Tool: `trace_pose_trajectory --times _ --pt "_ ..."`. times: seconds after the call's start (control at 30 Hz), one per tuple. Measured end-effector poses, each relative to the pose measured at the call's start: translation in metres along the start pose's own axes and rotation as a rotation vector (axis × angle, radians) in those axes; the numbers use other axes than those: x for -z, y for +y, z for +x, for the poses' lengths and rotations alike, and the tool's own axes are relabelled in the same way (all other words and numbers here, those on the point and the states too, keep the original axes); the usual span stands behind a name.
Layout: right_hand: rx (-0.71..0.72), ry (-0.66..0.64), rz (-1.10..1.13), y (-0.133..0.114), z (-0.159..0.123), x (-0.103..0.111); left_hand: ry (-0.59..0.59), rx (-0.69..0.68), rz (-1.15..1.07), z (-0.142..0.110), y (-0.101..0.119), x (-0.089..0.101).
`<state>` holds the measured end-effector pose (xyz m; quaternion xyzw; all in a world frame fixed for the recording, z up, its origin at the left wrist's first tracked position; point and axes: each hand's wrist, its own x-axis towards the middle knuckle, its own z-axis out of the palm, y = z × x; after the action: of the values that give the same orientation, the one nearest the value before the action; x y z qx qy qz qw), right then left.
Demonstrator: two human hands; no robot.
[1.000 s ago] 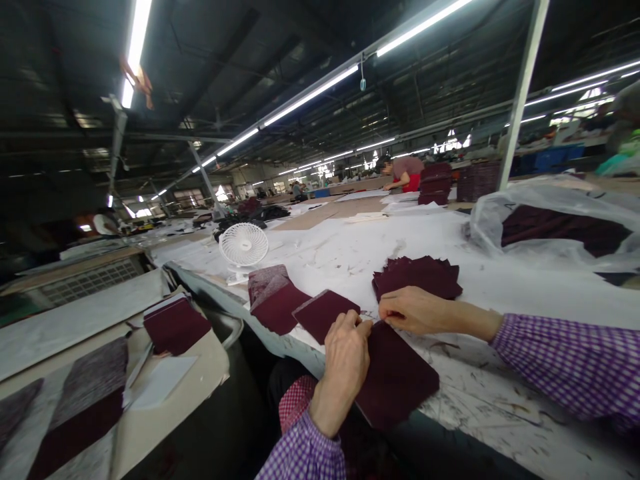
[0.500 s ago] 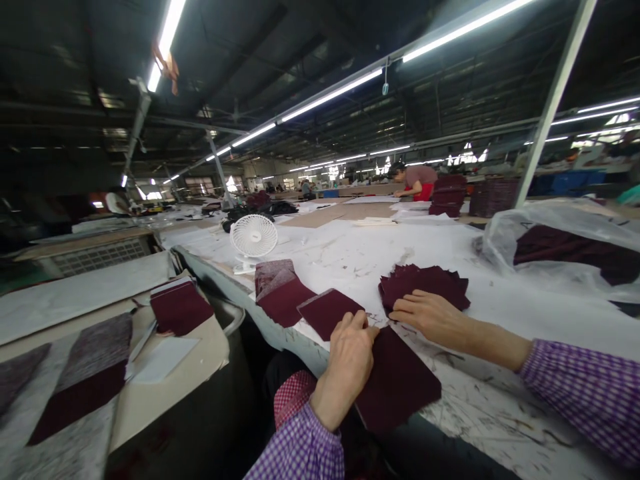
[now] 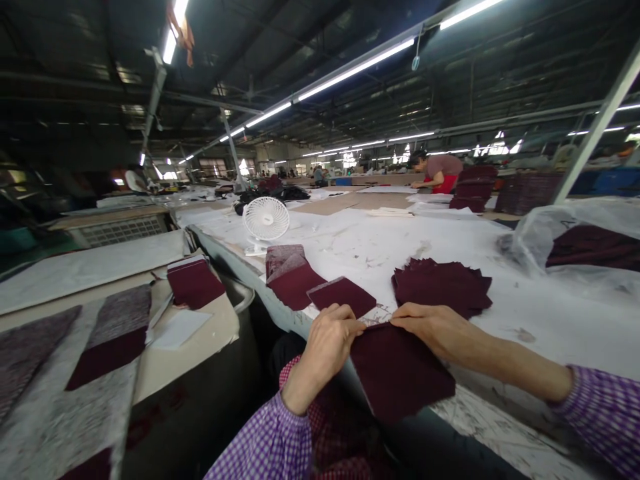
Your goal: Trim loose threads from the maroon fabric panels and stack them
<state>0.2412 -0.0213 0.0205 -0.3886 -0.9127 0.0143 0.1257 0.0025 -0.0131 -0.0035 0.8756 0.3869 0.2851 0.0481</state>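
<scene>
A dark maroon fabric piece [image 3: 400, 370] lies at the near edge of the white table [image 3: 525, 313]. My left hand [image 3: 327, 343] pinches its far left corner with fingers closed. My right hand [image 3: 430, 328] grips the same far edge a little to the right. Just beyond my right hand sits a fanned stack of maroon pieces [image 3: 443, 285]. Left of that lie another maroon piece [image 3: 343, 295] and a small pile [image 3: 290, 277].
A small white fan [image 3: 265, 221] stands on the table behind the piles. A clear plastic bag [image 3: 580, 250] with maroon fabric lies at the right. A side bench at the left carries maroon pieces [image 3: 195, 283]. A person [image 3: 440, 172] works far off. A metal post [image 3: 597, 127] rises at the right.
My right hand came back from the fanned stack to the far edge of the near piece. The piece has slid toward me, and the view has shifted left.
</scene>
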Motion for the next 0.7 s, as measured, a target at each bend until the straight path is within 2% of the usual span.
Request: trace_pose_trajectory --times 0.17,0.37,0.53,0.7 --pt "0.050 -0.058 -0.078 -0.009 0.006 0.004 0.066 -0.052 -0.006 -0.009 -0.007 -0.001" --pt "0.101 -0.129 -0.392 -0.017 0.017 0.003 0.049 -0.106 0.050 -0.010 -0.006 0.004" --pt "0.189 -0.171 -0.469 -0.018 0.026 0.008 0.091 -0.071 -0.112 -0.014 -0.017 0.005" --pt "0.201 -0.236 -0.543 -0.030 0.036 0.017 0.111 -0.099 -0.235 -0.018 -0.028 0.005"
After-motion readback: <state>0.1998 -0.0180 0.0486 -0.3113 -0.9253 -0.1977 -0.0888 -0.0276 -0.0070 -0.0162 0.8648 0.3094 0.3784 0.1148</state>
